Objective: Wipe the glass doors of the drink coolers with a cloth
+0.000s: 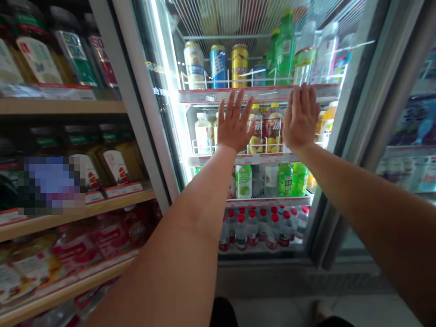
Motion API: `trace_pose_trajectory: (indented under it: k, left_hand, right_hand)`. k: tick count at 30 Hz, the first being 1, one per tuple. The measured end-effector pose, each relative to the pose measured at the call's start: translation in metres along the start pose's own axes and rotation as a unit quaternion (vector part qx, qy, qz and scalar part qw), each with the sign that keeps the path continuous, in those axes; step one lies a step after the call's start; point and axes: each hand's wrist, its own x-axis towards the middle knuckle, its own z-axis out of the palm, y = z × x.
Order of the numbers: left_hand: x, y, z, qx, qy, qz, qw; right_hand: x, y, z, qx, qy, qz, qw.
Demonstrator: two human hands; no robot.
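Both my arms stretch forward toward a lit glass-door drinks fridge (269, 158). My left hand (235, 120) is raised with its fingers spread, holding nothing, in front of the middle shelf. My right hand (301, 118) is also up and empty, its fingers straight and fairly close together. Whether either palm touches glass I cannot tell. Between the hands, dark tea bottles with yellow caps (274, 127) stand on the middle shelf. Above are a blue can (218, 66), a gold can (240, 65) and a green bottle (285, 50).
Green drink bottles (285, 179) and a green-and-white carton (243, 181) stand lower down. Red-capped water bottles (252, 229) fill the bottom. At left, a wooden shelf unit (64, 106) carries bottles and packs. A vertical metal door frame (381, 91) rises at right.
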Motion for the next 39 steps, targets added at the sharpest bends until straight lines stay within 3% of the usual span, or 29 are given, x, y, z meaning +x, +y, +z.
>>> trace_pose_trajectory:
  k: [1,4,6,8,10,12,13,15,20,22,34,39]
  left_hand:
    - [0.0,0.0,0.0,0.003,-0.001,-0.001,1.0]
    - [0.001,0.0,0.001,-0.009,0.018,-0.001,1.0]
    - [0.001,-0.001,0.002,-0.024,0.031,0.003,0.999]
    - [0.001,-0.002,0.003,-0.038,0.034,0.006,0.999]
    - [0.0,-0.002,0.003,-0.047,0.032,0.007,0.998]
    - [0.0,-0.002,0.002,-0.049,0.033,0.008,0.998]
    - [0.0,-0.002,0.003,-0.049,0.034,0.009,0.998]
    - [0.0,-0.003,0.003,-0.051,0.032,0.013,0.998]
    - [0.001,-0.004,0.005,-0.051,0.021,0.017,0.998]
    - [0.001,-0.004,0.005,-0.047,0.019,0.013,0.999]
    - [0.001,-0.002,0.006,0.017,0.031,0.025,0.999]
    - [0.002,-0.006,0.011,0.028,0.026,0.034,0.999]
  right_hand:
    - [-0.001,-0.001,0.001,0.004,-0.006,-0.017,1.0]
    - [-0.01,0.002,0.004,0.018,-0.067,-0.162,0.984]
    - [-0.014,0.01,0.007,0.021,-0.06,-0.198,0.978]
    - [-0.017,0.018,0.013,0.017,0.01,-0.115,0.993]
    - [-0.018,0.023,0.02,0.011,0.079,0.025,0.996]
    - [-0.019,0.025,0.026,0.012,0.097,0.111,0.989]
    - [-0.02,0.026,0.028,0.012,0.09,0.117,0.989]
    - [-0.024,0.027,0.028,0.005,0.073,0.084,0.994]
    - [-0.038,0.031,0.018,-0.03,-0.005,-0.127,0.991]
    - [-0.041,0.031,0.015,-0.034,-0.01,-0.145,0.989]
    - [-0.044,0.025,0.011,-0.002,0.0,-0.019,1.0]
    - [-0.042,0.033,0.025,0.008,0.087,0.182,0.979]
